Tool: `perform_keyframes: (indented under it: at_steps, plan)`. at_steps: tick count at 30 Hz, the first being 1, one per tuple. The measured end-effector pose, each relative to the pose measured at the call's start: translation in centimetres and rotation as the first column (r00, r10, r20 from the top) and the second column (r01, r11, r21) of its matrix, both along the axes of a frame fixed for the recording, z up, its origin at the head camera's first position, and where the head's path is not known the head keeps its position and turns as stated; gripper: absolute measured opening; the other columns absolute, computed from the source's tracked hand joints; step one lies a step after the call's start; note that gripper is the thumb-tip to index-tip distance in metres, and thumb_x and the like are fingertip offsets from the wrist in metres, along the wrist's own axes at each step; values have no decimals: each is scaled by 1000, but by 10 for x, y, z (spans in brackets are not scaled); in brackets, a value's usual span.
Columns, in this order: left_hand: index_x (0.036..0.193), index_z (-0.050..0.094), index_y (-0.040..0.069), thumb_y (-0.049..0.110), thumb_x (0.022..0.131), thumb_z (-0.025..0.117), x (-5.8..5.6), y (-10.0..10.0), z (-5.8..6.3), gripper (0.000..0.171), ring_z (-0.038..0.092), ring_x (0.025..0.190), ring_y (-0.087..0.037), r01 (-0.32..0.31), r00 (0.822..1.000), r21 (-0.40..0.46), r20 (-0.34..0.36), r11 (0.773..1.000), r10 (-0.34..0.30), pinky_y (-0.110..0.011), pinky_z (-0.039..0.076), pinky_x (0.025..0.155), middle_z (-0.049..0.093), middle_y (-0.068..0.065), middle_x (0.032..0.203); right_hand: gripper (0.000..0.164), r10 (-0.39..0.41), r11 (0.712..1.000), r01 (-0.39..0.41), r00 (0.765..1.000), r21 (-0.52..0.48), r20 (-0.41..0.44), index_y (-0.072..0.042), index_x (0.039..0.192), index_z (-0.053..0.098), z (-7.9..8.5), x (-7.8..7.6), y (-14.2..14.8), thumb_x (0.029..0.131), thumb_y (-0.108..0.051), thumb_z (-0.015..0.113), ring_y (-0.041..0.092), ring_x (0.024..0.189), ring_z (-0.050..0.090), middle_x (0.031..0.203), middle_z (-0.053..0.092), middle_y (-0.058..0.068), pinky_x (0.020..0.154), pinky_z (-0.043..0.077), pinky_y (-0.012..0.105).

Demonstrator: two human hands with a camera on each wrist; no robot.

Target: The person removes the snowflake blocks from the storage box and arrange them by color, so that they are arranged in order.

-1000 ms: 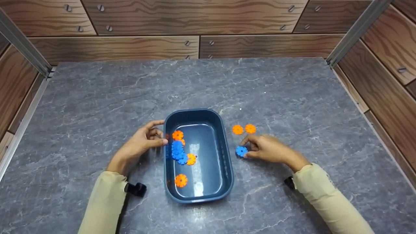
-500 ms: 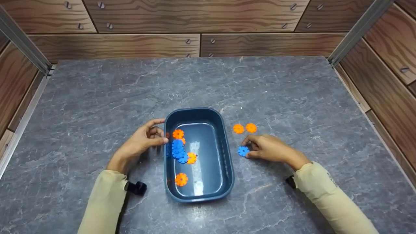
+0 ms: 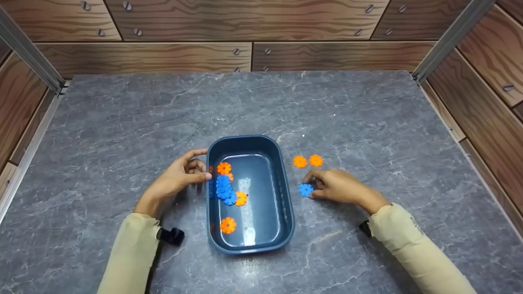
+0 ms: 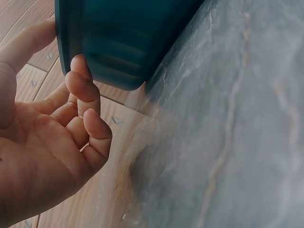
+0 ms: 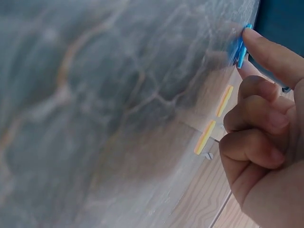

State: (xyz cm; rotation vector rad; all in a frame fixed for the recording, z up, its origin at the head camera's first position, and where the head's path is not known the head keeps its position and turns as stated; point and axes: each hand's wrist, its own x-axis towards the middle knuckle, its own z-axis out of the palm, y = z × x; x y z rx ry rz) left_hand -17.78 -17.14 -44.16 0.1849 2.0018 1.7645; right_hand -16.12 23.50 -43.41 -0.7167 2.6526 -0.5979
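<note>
A dark blue rectangular tub [image 3: 284, 192] stands in the middle of the head view. My left hand [image 3: 179, 173] holds its left side, with the thumb at the rim and the other fingers outside the wall. Several blue and orange notched plastic discs lie in the tub, among them an orange disc [image 3: 228, 225]. To the right of the tub, my right hand [image 3: 337, 187] pinches the edge of a blue notched disc [image 3: 305, 190] between thumb and index finger. This disc lies flat at the table surface. The right hand's other fingers are curled in.
Two orange discs [image 3: 316, 160] lie side by side on the grey marbled table [image 3: 163, 110], just beyond the right hand. Wood-patterned panels [image 3: 184, 20] surround the table at the back and sides. A black wrist device [image 3: 171, 237] shows at the left sleeve.
The whole head view has shifted slightly. The blue disc has moved a little to the right with the right hand. My left hand stays at the tub.
</note>
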Motion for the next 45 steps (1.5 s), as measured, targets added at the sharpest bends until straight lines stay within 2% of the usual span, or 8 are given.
perform_keyframes:
  at_steps: [14, 21, 28, 38, 45]
  plan:
    - [145, 32, 3, 8, 86, 70, -1, 0, -1, 71, 54, 80, -9, 23, 999, -5, -31, 1000, -23, -20, 45, 73, 55, 2, 91, 34, -13, 1000, 13, 1000, -2, 25, -14, 113, 63, -1, 1, 1, 82, -23, 75, 7, 62, 42, 71, 52, -4, 60, 35, 24]
    - [145, 32, 2, 8, 86, 70, -1, 0, -1, 71, 55, 80, -9, 27, 999, -17, -42, 999, -28, -20, 46, 73, 55, 2, 91, 33, -31, 1000, 31, 1000, 3, -5, -16, 114, 62, 6, 1, 0, 84, -25, 73, 8, 63, 42, 71, 49, -6, 59, 35, 25]
    - [145, 32, 2, 7, 86, 70, -1, 0, -1, 71, 55, 81, -9, 26, 999, -8, -42, 1000, -27, -20, 46, 74, 56, 2, 90, 36, -44, 997, 41, 998, -71, -43, -11, 119, 61, 20, 2, -3, 87, -23, 71, 5, 61, 42, 73, 50, -5, 61, 38, 24]
    - [145, 32, 2, 6, 86, 69, 0, -1, -1, 70, 54, 80, -9, 16, 999, 5, -35, 1000, -15, -20, 47, 73, 55, 1, 91, 36, -64, 980, 60, 998, -190, -12, -6, 120, 59, 35, 5, -11, 88, -19, 70, 3, 56, 36, 70, 46, -6, 61, 38, 23]
    - [144, 32, 1, 5, 86, 69, -1, 0, -2, 69, 55, 81, -9, 22, 999, 37, -32, 999, -21, -20, 49, 76, 55, 1, 90, 36, -60, 948, 50, 998, -314, -24, -5, 119, 60, 41, 7, -23, 88, -21, 70, 2, 56, 37, 69, 46, -4, 57, 36, 21]
